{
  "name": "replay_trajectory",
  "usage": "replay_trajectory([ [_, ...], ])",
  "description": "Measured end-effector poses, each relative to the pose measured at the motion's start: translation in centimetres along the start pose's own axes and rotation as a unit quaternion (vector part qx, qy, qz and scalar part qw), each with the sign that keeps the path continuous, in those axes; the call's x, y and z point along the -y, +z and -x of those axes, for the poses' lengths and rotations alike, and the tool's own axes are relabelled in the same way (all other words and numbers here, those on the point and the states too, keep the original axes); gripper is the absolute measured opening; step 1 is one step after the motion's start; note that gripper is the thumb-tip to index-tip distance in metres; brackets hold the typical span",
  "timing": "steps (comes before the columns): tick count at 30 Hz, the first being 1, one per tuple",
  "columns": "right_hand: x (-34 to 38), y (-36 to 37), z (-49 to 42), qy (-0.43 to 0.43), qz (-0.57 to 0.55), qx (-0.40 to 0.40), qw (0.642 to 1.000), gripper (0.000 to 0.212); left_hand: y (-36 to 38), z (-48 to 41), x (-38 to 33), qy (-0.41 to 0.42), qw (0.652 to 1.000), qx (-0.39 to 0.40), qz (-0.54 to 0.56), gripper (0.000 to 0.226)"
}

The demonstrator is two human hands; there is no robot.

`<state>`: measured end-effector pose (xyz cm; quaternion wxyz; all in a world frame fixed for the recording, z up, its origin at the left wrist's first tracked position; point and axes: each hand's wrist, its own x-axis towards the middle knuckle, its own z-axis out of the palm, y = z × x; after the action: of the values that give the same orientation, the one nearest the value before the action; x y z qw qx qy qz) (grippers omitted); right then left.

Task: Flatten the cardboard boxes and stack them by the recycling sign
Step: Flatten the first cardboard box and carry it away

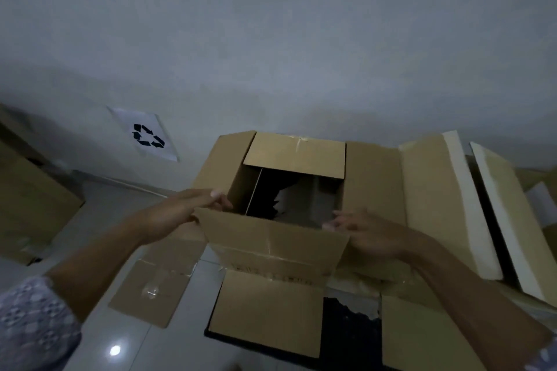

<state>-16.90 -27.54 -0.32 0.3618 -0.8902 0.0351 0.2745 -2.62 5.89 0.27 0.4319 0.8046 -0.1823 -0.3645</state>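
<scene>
Cardboard box [271, 238] stands open, not yet flattened, on the floor right of the recycling sign [147, 135], my left hand [187, 211] gripping its near flap's corner, my right hand [370, 235] with fingers spread loose at the other, while only one flat piece [150, 289] lies done.

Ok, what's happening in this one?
A person is working on an open cardboard box on the floor, flaps spread, not yet flattened. The left hand grips its near left corner; the right hand is at the near right corner, hold too blurred to tell. The recycling sign is on the wall to the left, with flat cardboard on the floor nearer the camera.
</scene>
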Motion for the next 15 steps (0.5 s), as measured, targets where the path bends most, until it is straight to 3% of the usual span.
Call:
replay_trajectory([
  [2, -0.4, 1.3, -0.4, -0.038, 0.16, 0.013, 0.986, 0.092, 0.9, 0.5, -0.7, -0.011, 0.992, 0.059, -0.111, 0.044],
  [5, -0.6, 3.6, -1.1, -0.056, 0.348, -0.025, 0.936, 0.105, 2.5, 0.1, -0.1, -0.006, 0.965, 0.069, -0.252, 0.069],
  [7, -0.9, 5.2, -1.5, -0.071, 0.416, -0.055, 0.905, 0.102, 4.3, -0.6, 1.4, 0.006, 0.946, 0.047, -0.32, 0.08],
  [9, -1.4, 6.4, -2.0, -0.092, 0.437, -0.094, 0.89, 0.087, 6.2, -1.1, 2.6, -0.031, 0.923, 0.026, -0.382, 0.082],
  [11, -2.2, 7.1, -2.6, -0.111, 0.424, -0.13, 0.89, 0.073, 8.0, -1.4, 2.7, -0.063, 0.901, -0.002, -0.429, 0.061],
  [15, -1.9, 5.6, -3.4, -0.111, 0.379, -0.14, 0.908, 0.08, 9.3, -2.2, 2.9, -0.071, 0.884, -0.063, -0.458, 0.041],
])
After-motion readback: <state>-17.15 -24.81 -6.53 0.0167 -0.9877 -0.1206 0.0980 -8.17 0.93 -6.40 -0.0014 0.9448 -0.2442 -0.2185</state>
